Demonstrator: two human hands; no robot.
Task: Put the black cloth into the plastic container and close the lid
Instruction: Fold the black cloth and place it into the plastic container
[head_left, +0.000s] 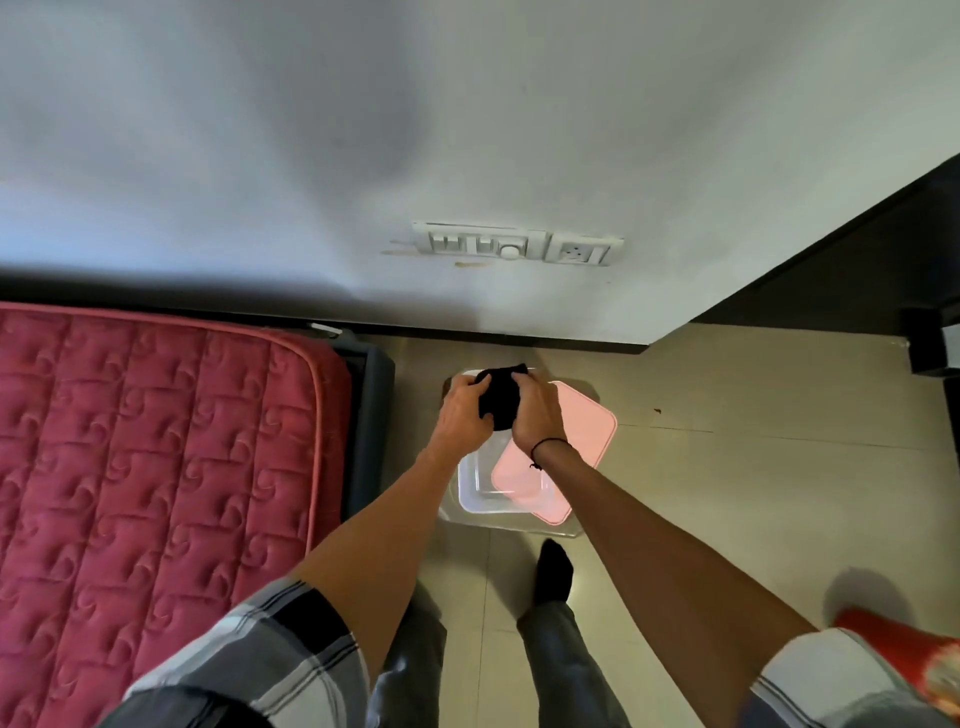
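- Left hand (464, 410) is closed on the black cloth (500, 397), gripping its 9 o'clock side above the plastic container (475, 486) on the floor
- Right hand (537, 410) pinches the cloth's 3 o'clock side
- The pink lid (566, 447) lies askew across the container's 3 o'clock half; the cloth could land on it, so the lid may not shut

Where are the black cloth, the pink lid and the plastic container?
black cloth (501, 397), head view, middle of the bunched fabric.
pink lid (587, 431), head view, bare top surface.
plastic container (475, 486), head view, near-left inner wall.
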